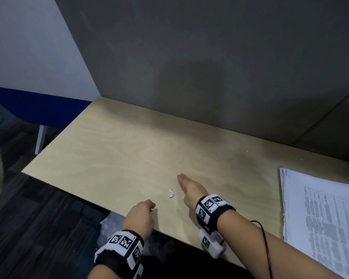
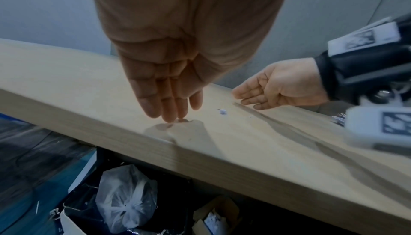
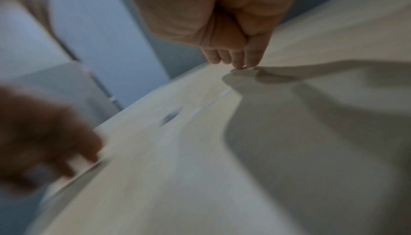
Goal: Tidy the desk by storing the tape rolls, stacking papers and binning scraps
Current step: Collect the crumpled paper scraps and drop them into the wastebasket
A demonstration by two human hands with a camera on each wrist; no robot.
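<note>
Head view: one scrap (image 1: 171, 193) lies on the table (image 1: 113, 150) between the hands, nearer the right hand (image 1: 189, 188), which is flat, fingers straight, empty. Left hand (image 1: 141, 215) waits at the near edge. Papers (image 1: 318, 208) stacked far right.

Left wrist view: left fingers (image 2: 169, 101) extended, tips touching the table, empty; scrap just beyond them.

Right wrist view: blurred; nothing held.

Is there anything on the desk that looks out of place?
Yes. One small white paper scrap lies loose on the desk, between the left hand and right hand. The paper stack at the right edge looks slightly uneven.
</note>
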